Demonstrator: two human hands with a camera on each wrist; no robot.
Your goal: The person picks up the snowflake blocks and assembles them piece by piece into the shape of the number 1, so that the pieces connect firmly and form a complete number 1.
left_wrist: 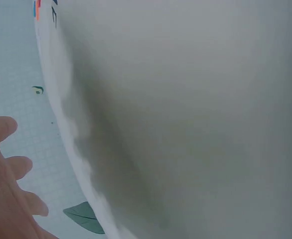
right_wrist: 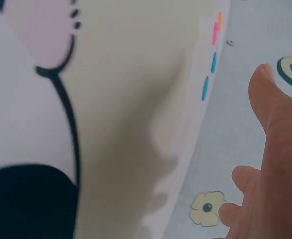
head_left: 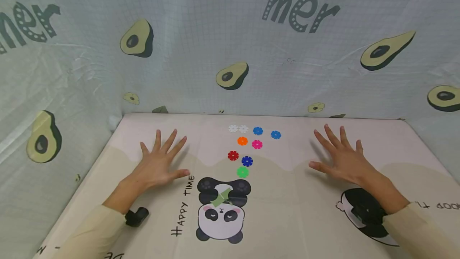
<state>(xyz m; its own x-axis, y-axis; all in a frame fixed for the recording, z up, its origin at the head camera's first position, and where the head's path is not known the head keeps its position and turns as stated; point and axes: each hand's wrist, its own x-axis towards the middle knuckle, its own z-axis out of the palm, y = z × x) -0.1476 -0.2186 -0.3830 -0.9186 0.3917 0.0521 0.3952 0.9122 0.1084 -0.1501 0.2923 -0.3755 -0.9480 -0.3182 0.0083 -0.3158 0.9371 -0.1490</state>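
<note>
Both hands are spread over the table with fingers straight and nothing held. My left hand point(head_left: 156, 166) is on the left, its thumb near the printed "Happy time" lettering. On the right, my right hand point(head_left: 345, 161) reaches forward above a printed panda. Between them lie several small notched plastic discs: two white discs point(head_left: 238, 128), a light blue disc point(head_left: 258, 131) and another light blue disc point(head_left: 276, 134), an orange disc point(head_left: 242, 141), a pink disc point(head_left: 257, 144), a red disc point(head_left: 233, 155), a dark blue disc point(head_left: 247, 161) and a green disc point(head_left: 242, 172).
A pale cloth point(head_left: 280, 219) with panda prints covers the table. Behind it and at the sides hang curtains point(head_left: 187, 31) printed with avocados and lettering. A black wrist strap piece point(head_left: 137, 216) shows at the left sleeve point(head_left: 97, 231).
</note>
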